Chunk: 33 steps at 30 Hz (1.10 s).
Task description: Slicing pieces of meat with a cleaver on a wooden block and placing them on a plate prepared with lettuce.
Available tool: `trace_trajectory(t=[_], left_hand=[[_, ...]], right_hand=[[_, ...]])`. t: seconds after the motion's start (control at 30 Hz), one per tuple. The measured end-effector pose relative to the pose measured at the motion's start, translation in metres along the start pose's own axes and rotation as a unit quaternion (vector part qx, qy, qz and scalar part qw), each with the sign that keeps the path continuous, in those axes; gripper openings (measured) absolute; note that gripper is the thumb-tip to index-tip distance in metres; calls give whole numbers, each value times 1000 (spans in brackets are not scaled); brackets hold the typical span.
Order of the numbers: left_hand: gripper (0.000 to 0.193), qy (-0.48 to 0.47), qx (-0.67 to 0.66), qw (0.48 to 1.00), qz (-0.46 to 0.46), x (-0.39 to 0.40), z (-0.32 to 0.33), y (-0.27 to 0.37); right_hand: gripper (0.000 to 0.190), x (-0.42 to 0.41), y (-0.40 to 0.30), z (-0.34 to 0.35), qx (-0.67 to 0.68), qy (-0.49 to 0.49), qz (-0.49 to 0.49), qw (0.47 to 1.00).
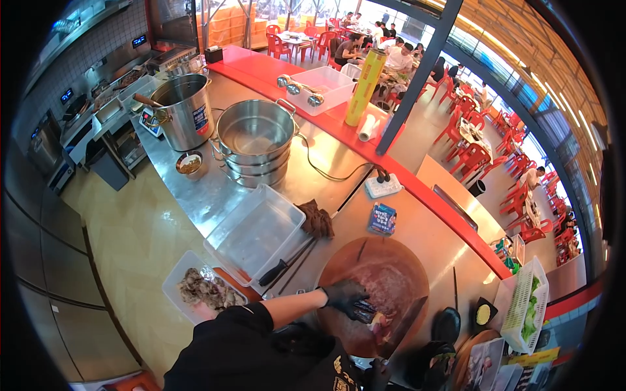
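My left hand, in a black glove, presses on a piece of raw meat on the round wooden chopping block. A wide cleaver blade stands just right of the meat, over the block's right side. My right hand, also dark-gloved, shows at the bottom edge near the cleaver's lower end; its fingers are mostly hidden, and its grip on the handle cannot be made out. Left of my arm, a clear plastic tub holds chunks of meat.
An empty clear bin, a black-handled tool and a brown cloth lie left of the block. Farther back are stacked steel steamer pots, a tall stockpot and a power strip. A white basket of greens stands right.
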<state>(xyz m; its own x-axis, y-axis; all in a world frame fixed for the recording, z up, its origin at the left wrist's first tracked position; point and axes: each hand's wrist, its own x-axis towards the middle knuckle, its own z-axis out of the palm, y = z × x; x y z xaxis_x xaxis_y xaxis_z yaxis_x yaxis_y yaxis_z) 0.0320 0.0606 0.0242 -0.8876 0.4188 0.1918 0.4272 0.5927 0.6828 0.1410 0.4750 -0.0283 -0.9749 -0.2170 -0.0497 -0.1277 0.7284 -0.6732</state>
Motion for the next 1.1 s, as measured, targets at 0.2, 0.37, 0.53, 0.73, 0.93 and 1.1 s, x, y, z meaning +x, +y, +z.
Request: trace_trajectory(t=[0.2,0.37,0.53,0.73,0.93,1.1], left_hand=[[65,-36,-75,996,44,-1,27,-13],[60,-88,-346,928,-109,-11,22,-40],[73,-19,-20,1000,-5,6,-17,-12],[87,-59,23,998,10,9,-19,3],[77,-76,-27,996,32,14,-28,22],[59,-77,34,977,196,33,-38,35]], right_hand=[[28,-10,-98,-10,243,59,206,946],[35,15,-144,-22,151,39,211,965],[35,18,-153,-26,187,56,266,944],[36,13,-173,-34,182,99,219,954],[28,6,-219,-58,199,37,234,951],[32,12,-244,-67,234,-5,199,952]])
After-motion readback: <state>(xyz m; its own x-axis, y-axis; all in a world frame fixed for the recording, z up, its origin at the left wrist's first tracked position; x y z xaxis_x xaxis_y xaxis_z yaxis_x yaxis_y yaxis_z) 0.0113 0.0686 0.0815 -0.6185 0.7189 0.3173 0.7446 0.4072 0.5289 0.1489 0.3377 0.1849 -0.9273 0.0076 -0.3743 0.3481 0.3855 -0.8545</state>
